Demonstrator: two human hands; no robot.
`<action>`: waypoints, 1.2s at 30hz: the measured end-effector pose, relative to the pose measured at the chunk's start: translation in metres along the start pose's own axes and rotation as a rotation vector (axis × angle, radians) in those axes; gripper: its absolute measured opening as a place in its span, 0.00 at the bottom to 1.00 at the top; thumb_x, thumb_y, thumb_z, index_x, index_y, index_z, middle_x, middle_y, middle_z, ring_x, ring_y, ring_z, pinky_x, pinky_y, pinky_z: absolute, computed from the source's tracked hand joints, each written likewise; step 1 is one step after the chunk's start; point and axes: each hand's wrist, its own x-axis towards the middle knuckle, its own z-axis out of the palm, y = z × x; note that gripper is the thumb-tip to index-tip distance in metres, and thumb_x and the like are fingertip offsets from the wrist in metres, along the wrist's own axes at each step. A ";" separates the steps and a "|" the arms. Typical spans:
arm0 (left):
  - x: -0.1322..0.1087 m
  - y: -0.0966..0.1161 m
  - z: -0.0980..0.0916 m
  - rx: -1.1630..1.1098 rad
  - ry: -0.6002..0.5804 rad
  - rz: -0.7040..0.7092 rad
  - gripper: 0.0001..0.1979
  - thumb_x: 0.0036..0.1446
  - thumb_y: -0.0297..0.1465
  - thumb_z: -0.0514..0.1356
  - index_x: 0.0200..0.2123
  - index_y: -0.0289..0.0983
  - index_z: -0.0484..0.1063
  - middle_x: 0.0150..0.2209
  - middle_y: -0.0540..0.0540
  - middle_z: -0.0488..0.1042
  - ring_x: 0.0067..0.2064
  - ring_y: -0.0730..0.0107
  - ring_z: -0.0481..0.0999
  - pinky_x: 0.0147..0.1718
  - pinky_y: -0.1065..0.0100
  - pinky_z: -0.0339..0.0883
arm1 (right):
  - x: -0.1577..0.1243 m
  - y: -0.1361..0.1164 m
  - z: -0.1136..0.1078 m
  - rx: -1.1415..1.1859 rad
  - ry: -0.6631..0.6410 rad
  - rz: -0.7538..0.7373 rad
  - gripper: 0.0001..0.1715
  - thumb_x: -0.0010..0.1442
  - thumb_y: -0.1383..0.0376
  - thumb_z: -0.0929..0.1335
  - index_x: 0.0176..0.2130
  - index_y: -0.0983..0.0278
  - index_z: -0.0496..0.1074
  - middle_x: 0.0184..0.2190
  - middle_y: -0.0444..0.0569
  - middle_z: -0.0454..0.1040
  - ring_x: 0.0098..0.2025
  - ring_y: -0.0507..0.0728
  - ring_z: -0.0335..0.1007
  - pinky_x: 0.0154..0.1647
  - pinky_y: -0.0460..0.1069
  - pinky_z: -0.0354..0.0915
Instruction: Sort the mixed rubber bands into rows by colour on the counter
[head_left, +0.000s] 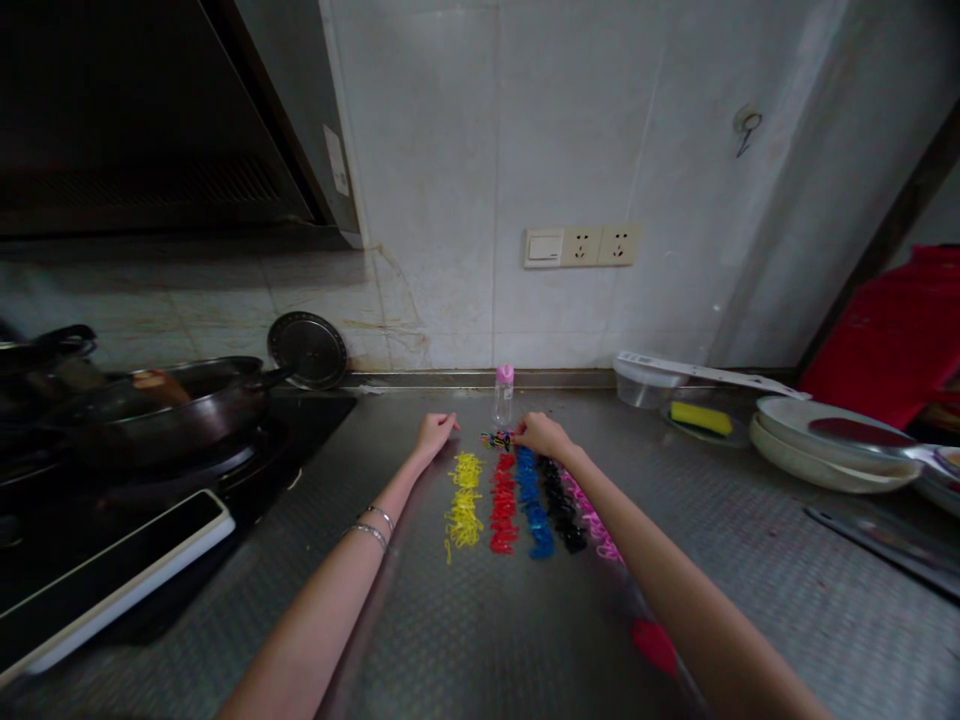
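Small rubber bands lie sorted by colour in rows on the metal counter: yellow bands, red bands, blue bands, black bands and pink bands. Behind the red row sits a little mixed-colour pile of bands. My right hand is at the pile's right side, its fingers pinched down on bands there. To the left of the pile, my left hand rests near the counter with curled fingers; whether anything is in them is hidden. A clear bottle with a pink cap stands just behind the pile.
A pan sits on the stove at left, with a white-edged phone-like slab nearer. On the right are a plastic tub, a yellow sponge, stacked plates and a dark knife-like blade. A red object lies by my right forearm.
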 end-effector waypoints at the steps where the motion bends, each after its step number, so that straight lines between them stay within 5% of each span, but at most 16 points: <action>1: 0.000 0.000 0.000 -0.004 0.000 -0.002 0.22 0.51 0.41 0.48 0.23 0.31 0.72 0.14 0.51 0.63 0.19 0.76 0.62 0.21 0.73 0.51 | 0.000 0.001 0.000 0.006 0.002 0.000 0.11 0.48 0.60 0.66 0.31 0.62 0.75 0.32 0.50 0.75 0.35 0.54 0.70 0.30 0.43 0.60; 21: 0.004 -0.004 0.002 -0.030 -0.024 -0.013 0.20 0.49 0.40 0.49 0.20 0.32 0.72 0.13 0.52 0.60 0.18 0.76 0.59 0.20 0.73 0.49 | 0.005 0.013 0.007 0.082 0.029 -0.031 0.13 0.49 0.59 0.66 0.32 0.62 0.75 0.31 0.49 0.75 0.33 0.54 0.70 0.28 0.42 0.58; 28: 0.002 -0.002 0.002 -0.037 -0.025 0.001 0.20 0.49 0.40 0.50 0.20 0.31 0.72 0.13 0.52 0.61 0.18 0.76 0.60 0.21 0.73 0.50 | 0.006 0.046 -0.011 0.223 0.032 -0.195 0.13 0.48 0.62 0.65 0.30 0.67 0.76 0.26 0.48 0.75 0.28 0.51 0.68 0.26 0.41 0.57; 36: 0.001 0.002 0.002 -0.001 -0.040 0.026 0.20 0.49 0.40 0.49 0.23 0.31 0.74 0.13 0.51 0.63 0.19 0.76 0.61 0.20 0.73 0.51 | -0.002 0.087 -0.030 0.218 -0.182 -0.088 0.12 0.42 0.67 0.66 0.27 0.69 0.77 0.21 0.46 0.74 0.23 0.50 0.65 0.22 0.41 0.57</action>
